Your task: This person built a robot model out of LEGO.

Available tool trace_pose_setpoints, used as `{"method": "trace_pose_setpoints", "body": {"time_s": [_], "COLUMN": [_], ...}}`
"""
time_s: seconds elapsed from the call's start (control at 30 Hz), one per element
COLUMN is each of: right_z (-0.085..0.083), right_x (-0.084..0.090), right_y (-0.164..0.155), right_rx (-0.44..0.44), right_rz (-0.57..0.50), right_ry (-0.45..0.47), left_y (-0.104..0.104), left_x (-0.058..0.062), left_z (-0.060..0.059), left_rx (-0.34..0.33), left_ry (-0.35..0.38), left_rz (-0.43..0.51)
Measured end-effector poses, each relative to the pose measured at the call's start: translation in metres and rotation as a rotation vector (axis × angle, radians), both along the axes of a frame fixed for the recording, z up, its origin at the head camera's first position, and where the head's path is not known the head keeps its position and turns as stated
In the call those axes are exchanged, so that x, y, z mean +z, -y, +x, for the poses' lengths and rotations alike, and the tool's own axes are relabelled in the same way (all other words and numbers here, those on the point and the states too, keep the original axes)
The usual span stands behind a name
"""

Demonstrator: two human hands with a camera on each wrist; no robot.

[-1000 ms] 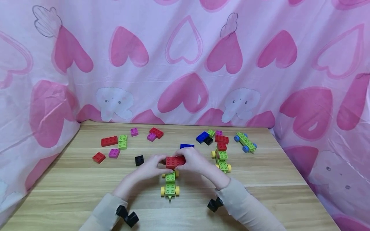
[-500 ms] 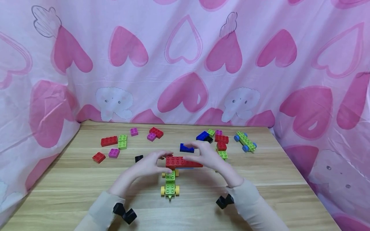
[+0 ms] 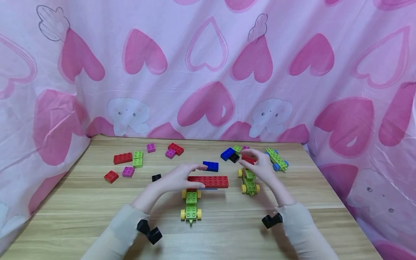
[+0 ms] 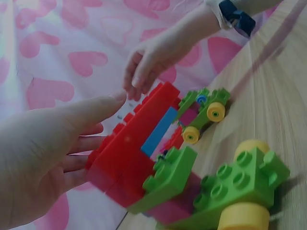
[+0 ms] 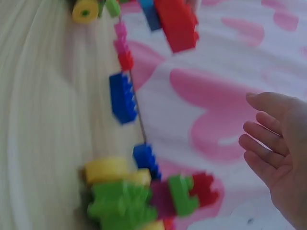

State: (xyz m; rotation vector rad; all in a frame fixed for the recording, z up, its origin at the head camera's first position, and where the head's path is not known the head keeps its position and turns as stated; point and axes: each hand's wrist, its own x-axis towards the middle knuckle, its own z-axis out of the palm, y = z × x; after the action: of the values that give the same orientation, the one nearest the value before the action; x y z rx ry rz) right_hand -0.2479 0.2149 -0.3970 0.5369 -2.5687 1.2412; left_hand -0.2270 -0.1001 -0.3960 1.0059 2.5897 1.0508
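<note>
My left hand curves around the left part of a row of red building bricks on top of a lime-green toy car base with yellow wheels. Its thumb overlaps the front of the row in the head view, with fingers spread beyond it. A light-blue piece shows under the row's overhanging right end, in the left wrist view. To the right, my right hand hovers, fingers loosely bent and holding nothing, by a second green car with yellow wheels; it partly covers a red brick there.
A blue brick lies behind the red row. Loose red, green, pink and black bricks are scattered left, including a long red brick. A blue-wheeled green car base stands back right, near a blue brick and black brick.
My right hand has left the red bricks and moved right, to the second green car. My left hand has shifted slightly right along the red row, now seen extending to the right.
</note>
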Motion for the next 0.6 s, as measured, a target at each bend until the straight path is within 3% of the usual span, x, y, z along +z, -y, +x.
{"method": "trace_pose_setpoints", "body": {"time_s": [0.2,0.43,0.6], "right_z": [-0.005,-0.013,-0.019], "right_x": [-0.014,-0.031,-0.04], "right_y": [-0.019,-0.036,-0.044], "right_rx": [-0.058,0.014,0.045], "right_rz": [0.006,-0.028,-0.082], "right_ry": [0.049,0.179,0.296], "left_y": [-0.014,-0.031,-0.04], "left_x": [0.003,0.004,0.004], "left_z": [-0.002,-0.001,0.001], "left_rx": [-0.017,-0.049,-0.05], "left_ry": [-0.052,-0.106,-0.084], "left_rz": [-0.022,-0.031,-0.048]}}
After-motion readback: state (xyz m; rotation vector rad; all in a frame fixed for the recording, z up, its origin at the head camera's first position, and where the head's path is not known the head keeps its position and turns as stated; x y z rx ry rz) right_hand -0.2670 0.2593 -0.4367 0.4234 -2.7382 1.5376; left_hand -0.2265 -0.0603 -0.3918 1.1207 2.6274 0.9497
